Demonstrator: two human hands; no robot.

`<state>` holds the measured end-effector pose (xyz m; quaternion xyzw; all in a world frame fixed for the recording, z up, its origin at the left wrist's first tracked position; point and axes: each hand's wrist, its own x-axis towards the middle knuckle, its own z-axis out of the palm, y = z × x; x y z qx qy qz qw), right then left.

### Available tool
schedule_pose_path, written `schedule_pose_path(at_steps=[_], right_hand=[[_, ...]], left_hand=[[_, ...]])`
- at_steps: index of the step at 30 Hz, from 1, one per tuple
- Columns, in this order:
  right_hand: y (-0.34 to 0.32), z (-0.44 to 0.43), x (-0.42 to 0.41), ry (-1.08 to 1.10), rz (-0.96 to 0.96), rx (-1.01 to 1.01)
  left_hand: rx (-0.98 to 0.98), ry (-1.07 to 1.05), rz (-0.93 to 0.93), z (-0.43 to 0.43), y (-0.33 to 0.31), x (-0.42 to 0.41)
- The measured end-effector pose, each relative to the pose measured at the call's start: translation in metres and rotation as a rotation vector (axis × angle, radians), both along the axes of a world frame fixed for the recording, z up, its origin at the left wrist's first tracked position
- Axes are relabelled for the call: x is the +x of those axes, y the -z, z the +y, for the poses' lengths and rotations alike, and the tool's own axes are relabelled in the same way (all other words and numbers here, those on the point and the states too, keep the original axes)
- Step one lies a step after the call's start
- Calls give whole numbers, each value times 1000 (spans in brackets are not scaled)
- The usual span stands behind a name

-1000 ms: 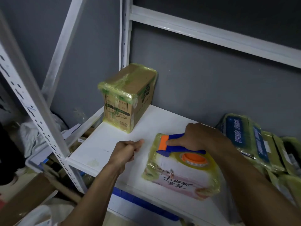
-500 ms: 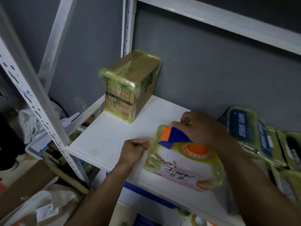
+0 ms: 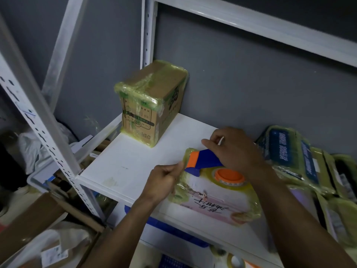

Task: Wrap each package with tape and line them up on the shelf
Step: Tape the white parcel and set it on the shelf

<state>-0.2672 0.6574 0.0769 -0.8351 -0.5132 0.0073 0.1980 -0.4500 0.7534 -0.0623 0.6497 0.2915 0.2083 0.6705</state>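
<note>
A flat white and pink package (image 3: 214,204) wrapped in yellowish tape lies on the white shelf (image 3: 135,163). On top of it sits a blue and orange tape dispenser (image 3: 208,163) with its roll of tape (image 3: 229,176). My right hand (image 3: 233,149) grips the dispenser's blue handle from the right. My left hand (image 3: 164,180) pinches the package's left edge, just under the dispenser's orange blade end. A taped cardboard box (image 3: 152,105) stands upright at the shelf's back left.
Several taped packages (image 3: 293,157) are piled at the right end of the shelf. White shelf uprights (image 3: 38,120) rise at the left and back. Below the shelf lie cardboard (image 3: 29,225), bags, a blue crate and a spare tape roll (image 3: 234,261).
My left hand moved right from the bare shelf and took hold of the package's left edge. My right hand shifted back along the dispenser. The view tilted down.
</note>
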Motion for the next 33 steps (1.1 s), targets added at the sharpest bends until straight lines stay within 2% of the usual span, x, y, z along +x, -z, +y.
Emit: schedule_pose_path(at_steps=[3,7,10,13,15,18,21,28,33], right_hand=[[-2,-4,-1,0,-93,63],[-8,-12,-5,-3,-155,-1],[-14,-30,1,-73,-2,-35],[-13,-55,10,-178,144,-193],[-9,-64,18,-213,126,-273],[-5,-66,22,-234,106,-235],[-4,-65,22,-271,137,-178],[-10,-64,23,-217,117,-191],[-16,-71,24,-184,132,-262]], left_hand=[[8,81,48,5,0,-2],[70,-11,18,1,-8,0],[112,-42,-25,-7,-9,1],[113,-20,-90,-8,-7,2],[135,25,-96,-6,-7,1],[141,163,-79,-2,-8,-4],[287,270,8,0,-9,-6],[578,118,186,10,-5,-7],[387,152,111,9,0,-4]])
